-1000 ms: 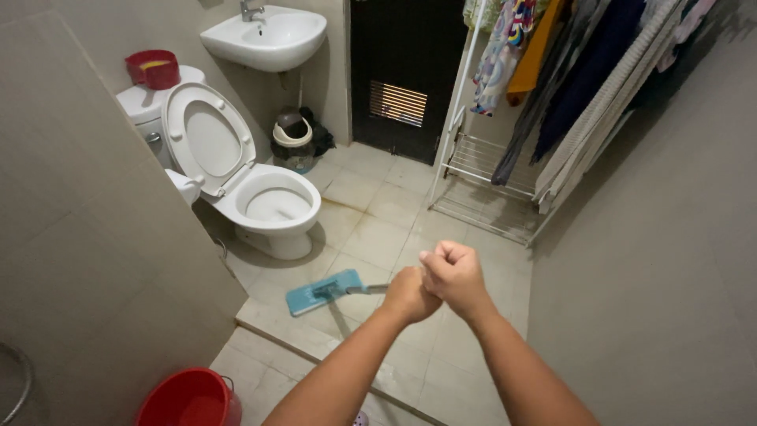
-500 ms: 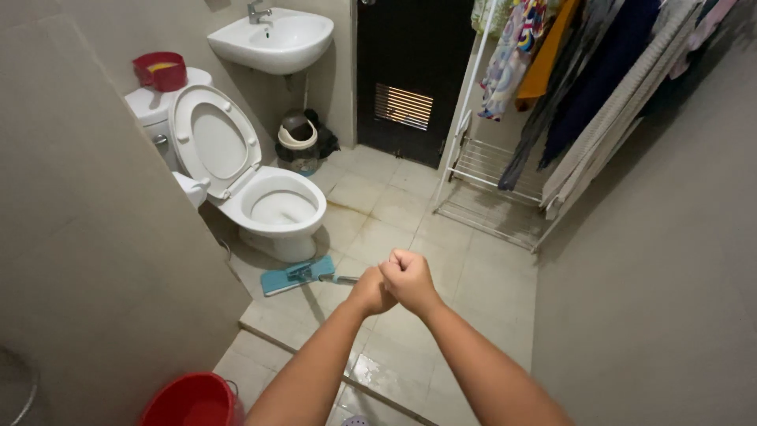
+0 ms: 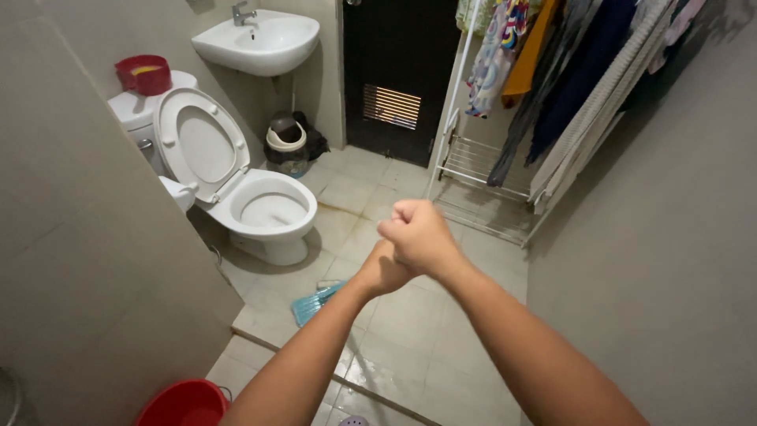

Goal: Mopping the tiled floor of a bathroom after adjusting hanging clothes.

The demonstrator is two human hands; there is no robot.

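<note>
My right hand (image 3: 422,235) is fisted above my left hand (image 3: 384,270), both closed as if round a handle I cannot see. Just below my left wrist, the flat blue mop head (image 3: 315,302) lies on the beige tiled floor (image 3: 430,339), near the white toilet (image 3: 260,213). A red plastic bucket (image 3: 180,404) sits by my left elbow; the white wire rack (image 3: 481,177) stands well apart.

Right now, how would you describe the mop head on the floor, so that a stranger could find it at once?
Start at the white toilet with its seat raised. On the pale tiled floor in front of its base lies the mop head, a flat blue-green pad, partly hidden behind the left hand. It is the only blue-green thing on the floor; the bucket nearby is red.
</note>
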